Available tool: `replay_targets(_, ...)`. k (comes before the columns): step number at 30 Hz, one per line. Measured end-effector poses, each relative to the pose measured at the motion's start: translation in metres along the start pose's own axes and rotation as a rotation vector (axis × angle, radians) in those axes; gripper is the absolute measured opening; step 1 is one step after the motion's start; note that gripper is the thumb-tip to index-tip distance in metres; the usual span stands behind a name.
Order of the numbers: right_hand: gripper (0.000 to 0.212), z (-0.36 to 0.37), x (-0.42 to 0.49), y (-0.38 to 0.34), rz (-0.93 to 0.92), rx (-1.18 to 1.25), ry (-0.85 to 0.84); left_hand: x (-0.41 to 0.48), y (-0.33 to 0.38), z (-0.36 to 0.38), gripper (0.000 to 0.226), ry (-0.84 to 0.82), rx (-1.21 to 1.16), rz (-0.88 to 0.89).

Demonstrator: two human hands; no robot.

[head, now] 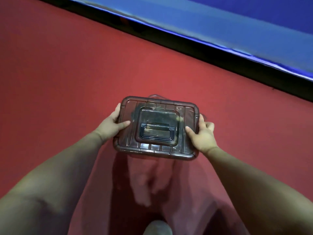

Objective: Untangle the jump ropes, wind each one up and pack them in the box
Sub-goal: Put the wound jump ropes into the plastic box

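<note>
A dark, see-through plastic box (pixel 155 146) with a ribbed lid and a folded-down handle (pixel 156 127) is held above the red floor. My left hand (pixel 113 123) grips the lid's left edge, thumb lying on top. My right hand (pixel 202 133) grips the right edge in the same way. Dark shapes show faintly through the lid; I cannot tell whether they are ropes. No jump rope lies in plain sight.
Red floor (pixel 67 73) spreads all around. A black strip (pixel 203 48) and a blue mat or wall (pixel 237 22) run diagonally across the upper right. The box's shadow falls on the floor below it, and something grey (pixel 157 228) shows at the bottom edge.
</note>
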State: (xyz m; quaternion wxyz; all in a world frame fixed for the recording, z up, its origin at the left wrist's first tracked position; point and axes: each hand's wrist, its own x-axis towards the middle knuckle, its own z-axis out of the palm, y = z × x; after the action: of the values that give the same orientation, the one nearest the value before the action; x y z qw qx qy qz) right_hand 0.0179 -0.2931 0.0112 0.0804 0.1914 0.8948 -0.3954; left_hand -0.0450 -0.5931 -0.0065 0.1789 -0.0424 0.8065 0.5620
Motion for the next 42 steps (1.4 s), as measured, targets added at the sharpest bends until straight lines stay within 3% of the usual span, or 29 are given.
replay_targets(6,0.074,0.0,0.008,0.037,0.134,-0.025,0.1,0.062,0.02,0.034,0.08,-0.088,0.316,0.036)
replay_targets(13,0.076,0.012,0.026,0.051,0.215,0.008,0.181,0.108,0.028,0.047,0.073,-0.111,0.449,-0.022)
replay_targets(24,0.084,0.036,0.031,0.038,0.22,0.103,0.208,0.123,0.015,0.047,0.058,-0.123,0.382,0.013)
replay_targets(32,0.07,0.036,0.043,0.039,0.282,0.123,0.207,0.118,0.023,0.054,0.055,-0.073,0.363,0.041)
replay_targets(36,0.064,0.037,0.045,0.045,0.284,0.34,0.215,0.116,0.015,0.048,0.046,-0.077,0.229,0.04)
replay_targets(42,0.033,0.031,0.039,0.06,0.308,0.71,0.242,0.111,0.024,0.054,0.041,-0.018,0.414,0.097)
